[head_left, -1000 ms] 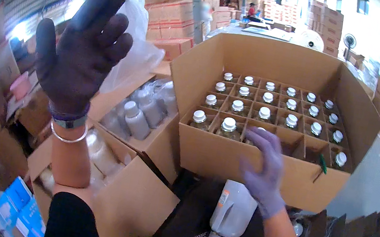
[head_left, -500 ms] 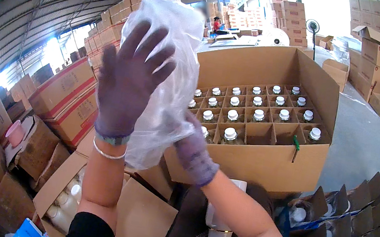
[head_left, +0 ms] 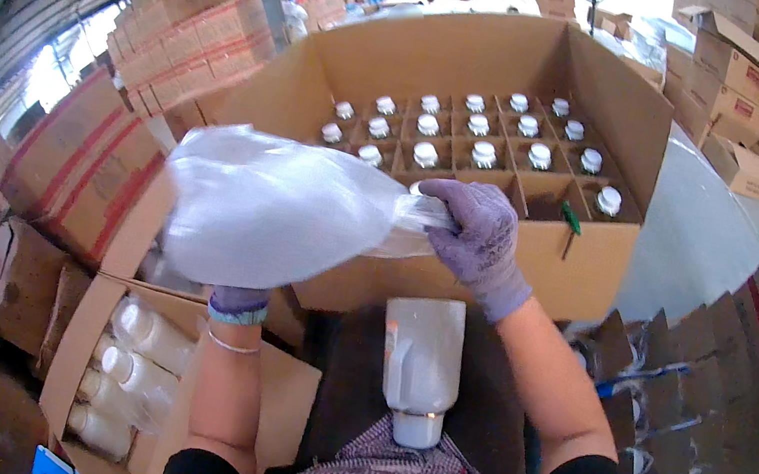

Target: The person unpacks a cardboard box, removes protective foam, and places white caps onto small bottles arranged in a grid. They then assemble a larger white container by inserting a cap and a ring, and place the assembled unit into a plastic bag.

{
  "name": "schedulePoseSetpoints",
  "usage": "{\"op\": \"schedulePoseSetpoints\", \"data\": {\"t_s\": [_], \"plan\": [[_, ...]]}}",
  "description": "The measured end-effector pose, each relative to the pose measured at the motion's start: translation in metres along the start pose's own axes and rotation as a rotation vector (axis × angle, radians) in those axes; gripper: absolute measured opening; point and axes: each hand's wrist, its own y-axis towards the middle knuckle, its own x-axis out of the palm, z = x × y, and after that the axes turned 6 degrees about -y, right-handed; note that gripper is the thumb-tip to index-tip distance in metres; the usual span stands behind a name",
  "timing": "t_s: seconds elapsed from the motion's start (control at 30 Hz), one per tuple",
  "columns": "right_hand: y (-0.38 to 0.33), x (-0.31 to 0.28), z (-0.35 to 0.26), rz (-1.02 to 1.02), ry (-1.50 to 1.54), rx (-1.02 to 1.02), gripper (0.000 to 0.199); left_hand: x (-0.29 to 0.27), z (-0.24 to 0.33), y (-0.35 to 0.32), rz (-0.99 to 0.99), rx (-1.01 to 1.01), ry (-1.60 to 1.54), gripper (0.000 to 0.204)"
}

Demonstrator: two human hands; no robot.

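Behind everything there's a big open brown cardboard box [head_left: 488, 84] with a divider grid, most cells filled with white-capped bottles [head_left: 483, 154], and a green marker [head_left: 572, 218] clipped on its front wall. Lower left, a smaller open carton [head_left: 83, 337] holds white plastic bottles lying on their sides [head_left: 135, 367]. Stacks of sealed brown cartons [head_left: 186, 10] rise at the upper left.

The clear plastic bag [head_left: 273, 208] is stretched sideways between my two hands, puffed and cloudy white, crinkled where light catches it. Its wide end billows over my left hand [head_left: 238, 302], which is mostly hidden behind the film; its narrow end is bunched tight in the fingers [head_left: 465, 214] of my right hand [head_left: 479, 239], just in front of the big open carton's near wall
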Motion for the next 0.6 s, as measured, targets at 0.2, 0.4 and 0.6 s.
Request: {"op": "schedulePoseSetpoints", "data": {"t_s": [0.2,0.4,0.6], "plan": [[-0.106,0.002,0.082,-0.347,-0.237,-0.043,0.030,0.078,-0.102,-0.026,-0.073,-0.468,-0.272,0.043],[-0.181,0.036,0.094,-0.454,-0.311,0.132,0.020,0.001,-0.185,-0.080,-0.084,-0.111,0.715,0.022],[-0.233,-0.041,-0.005,-0.325,-0.087,0.329,0.021,0.070,-0.099,-0.170,-0.464,0.094,1.043,0.031]]}}
